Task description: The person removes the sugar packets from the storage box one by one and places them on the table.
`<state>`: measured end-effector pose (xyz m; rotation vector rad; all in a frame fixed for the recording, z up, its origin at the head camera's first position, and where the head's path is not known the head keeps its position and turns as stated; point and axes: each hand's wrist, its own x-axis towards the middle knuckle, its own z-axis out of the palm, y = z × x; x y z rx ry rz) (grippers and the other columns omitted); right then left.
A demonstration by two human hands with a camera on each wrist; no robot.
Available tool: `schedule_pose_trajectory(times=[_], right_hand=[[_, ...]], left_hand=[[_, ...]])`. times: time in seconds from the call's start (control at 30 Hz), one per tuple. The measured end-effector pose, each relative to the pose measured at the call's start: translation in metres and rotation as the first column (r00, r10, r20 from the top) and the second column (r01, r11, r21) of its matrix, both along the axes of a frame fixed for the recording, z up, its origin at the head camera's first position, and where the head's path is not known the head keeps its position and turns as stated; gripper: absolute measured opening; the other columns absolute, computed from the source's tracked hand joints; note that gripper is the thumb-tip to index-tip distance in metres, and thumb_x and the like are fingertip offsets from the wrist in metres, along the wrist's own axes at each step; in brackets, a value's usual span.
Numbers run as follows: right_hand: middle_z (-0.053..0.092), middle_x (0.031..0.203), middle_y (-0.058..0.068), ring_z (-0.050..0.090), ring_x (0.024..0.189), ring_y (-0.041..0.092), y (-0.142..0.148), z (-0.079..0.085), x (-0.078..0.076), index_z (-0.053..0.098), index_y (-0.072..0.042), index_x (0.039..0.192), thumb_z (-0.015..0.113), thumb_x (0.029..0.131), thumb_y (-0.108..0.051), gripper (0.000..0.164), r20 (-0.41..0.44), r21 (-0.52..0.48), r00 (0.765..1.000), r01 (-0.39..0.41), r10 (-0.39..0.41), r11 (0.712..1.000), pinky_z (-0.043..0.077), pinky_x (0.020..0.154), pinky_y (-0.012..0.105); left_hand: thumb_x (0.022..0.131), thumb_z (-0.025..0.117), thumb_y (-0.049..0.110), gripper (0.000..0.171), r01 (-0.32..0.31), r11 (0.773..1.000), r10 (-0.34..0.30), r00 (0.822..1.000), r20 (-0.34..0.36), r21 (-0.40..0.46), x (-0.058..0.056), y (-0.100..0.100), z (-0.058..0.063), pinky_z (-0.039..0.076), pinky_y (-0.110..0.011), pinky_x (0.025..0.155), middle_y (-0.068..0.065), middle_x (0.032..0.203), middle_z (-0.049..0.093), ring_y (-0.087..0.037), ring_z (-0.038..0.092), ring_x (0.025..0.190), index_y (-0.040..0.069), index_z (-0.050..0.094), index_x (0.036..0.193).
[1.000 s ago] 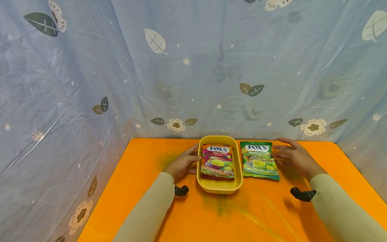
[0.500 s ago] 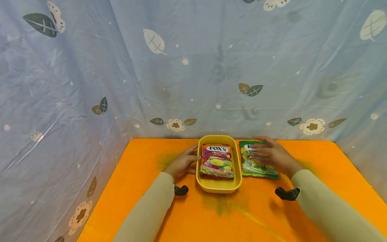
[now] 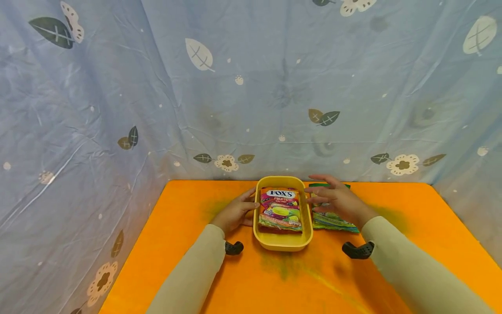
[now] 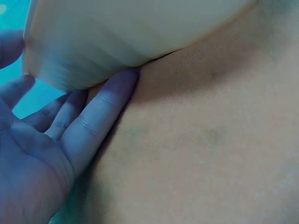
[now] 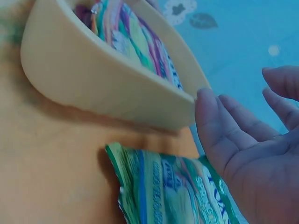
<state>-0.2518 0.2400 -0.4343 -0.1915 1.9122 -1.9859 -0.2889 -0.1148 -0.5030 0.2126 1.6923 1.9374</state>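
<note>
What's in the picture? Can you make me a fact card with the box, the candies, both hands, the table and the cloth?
Box: yellow box, on the table
In the box: a FOX'S Fruits bag; can't tell if more lie underneath
Beside the box: a green candy bag, partly covered in the head view
Left hand: touching the box's left side
Right hand: above the green bag, fingertips near the box's right rim; touching unclear
Table: orange
Cloth: bluish, with leaves and flowers

yellow tray (image 3: 283,242) upright; magenta packet (image 3: 280,210) inside; green packet (image 5: 175,189) just beside.
</note>
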Motion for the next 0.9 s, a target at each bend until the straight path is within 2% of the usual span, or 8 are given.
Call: schedule_pose_trajectory(times=[0.13, 0.23, 0.4, 0.47, 0.67, 0.8, 0.9], right_hand=[[0.036, 0.165, 0.035, 0.053, 0.141, 0.051, -0.012, 0.003, 0.002, 0.024, -0.01, 0.17, 0.057, 0.115, -0.019, 0.065, 0.054, -0.059, 0.998, -0.035, 0.038, 0.998, 0.055, 0.104, 0.058], [0.032, 0.166, 0.036, 0.047, 0.144, 0.055, -0.021, 0.008, 0.003, 0.021, -0.008, 0.172, 0.057, 0.115, -0.018, 0.067, 0.081, -0.06, 0.995, -0.05, 0.054, 0.997, 0.052, 0.106, 0.063], [0.027, 0.168, 0.034, 0.035, 0.151, 0.055, -0.042, 0.017, 0.006, 0.021, -0.008, 0.172, 0.058, 0.114, -0.022, 0.071, 0.107, 0.011, 0.992, -0.07, 0.068, 0.997, 0.045, 0.11, 0.069], [0.028, 0.168, 0.033, 0.035, 0.151, 0.056, -0.051, 0.019, 0.008, 0.021, -0.008, 0.172, 0.058, 0.114, -0.024, 0.071, 0.116, 0.046, 0.991, -0.077, 0.071, 0.996, 0.045, 0.11, 0.069], [0.037, 0.162, 0.03, 0.048, 0.141, 0.052, -0.073, 0.017, 0.01, 0.019, -0.01, 0.17, 0.061, 0.111, -0.029, 0.075, 0.146, 0.105, 0.989, -0.031, 0.016, 0.994, 0.048, 0.111, 0.066], [0.037, 0.163, 0.027, 0.048, 0.143, 0.047, -0.081, 0.011, 0.011, 0.017, -0.01, 0.171, 0.062, 0.111, -0.03, 0.078, 0.154, 0.115, 0.988, 0.013, -0.03, 0.993, 0.043, 0.115, 0.066], [0.034, 0.163, 0.028, 0.044, 0.146, 0.049, -0.083, 0.009, 0.011, 0.016, -0.01, 0.172, 0.063, 0.111, -0.03, 0.08, 0.153, 0.116, 0.986, 0.053, -0.07, 0.992, 0.041, 0.116, 0.068]], left_hand=[[0.11, 0.062, 0.018, 0.073, 0.001, 1.0, -0.001, 1.0, -0.008, 0.0, 0.0, -0.001, -0.001, 0.063, -0.059, 0.088, -0.018, 0.164, 0.045, -0.038, 0.066, 0.126, 0.025, 0.029, 0.175], [0.11, 0.063, 0.018, 0.073, 0.002, 1.0, -0.002, 1.0, -0.009, -0.001, 0.0, -0.001, 0.0, 0.063, -0.059, 0.088, -0.016, 0.165, 0.045, -0.037, 0.066, 0.127, 0.025, 0.03, 0.175], [0.11, 0.063, 0.019, 0.073, 0.004, 1.0, -0.004, 1.0, -0.011, 0.007, 0.0, -0.002, 0.0, 0.063, -0.058, 0.088, -0.016, 0.165, 0.045, -0.038, 0.066, 0.127, 0.024, 0.03, 0.175], [0.11, 0.064, 0.019, 0.073, 0.004, 1.0, -0.004, 1.0, -0.007, 0.008, 0.0, -0.002, 0.0, 0.063, -0.058, 0.088, -0.016, 0.165, 0.045, -0.039, 0.066, 0.127, 0.024, 0.03, 0.175], [0.109, 0.066, 0.021, 0.074, -0.001, 1.0, 0.001, 1.0, -0.001, 0.003, 0.0, -0.002, -0.001, 0.063, -0.057, 0.088, -0.014, 0.166, 0.045, -0.038, 0.067, 0.125, 0.025, 0.031, 0.174], [0.11, 0.064, 0.019, 0.072, 0.01, 1.0, -0.01, 1.0, -0.006, 0.009, 0.0, -0.002, -0.002, 0.063, -0.058, 0.089, -0.015, 0.166, 0.045, -0.038, 0.066, 0.126, 0.026, 0.031, 0.174], [0.11, 0.063, 0.019, 0.072, 0.013, 1.0, -0.013, 1.0, -0.008, 0.012, 0.0, -0.003, -0.002, 0.062, -0.059, 0.089, -0.015, 0.166, 0.044, -0.038, 0.066, 0.127, 0.027, 0.031, 0.174]])
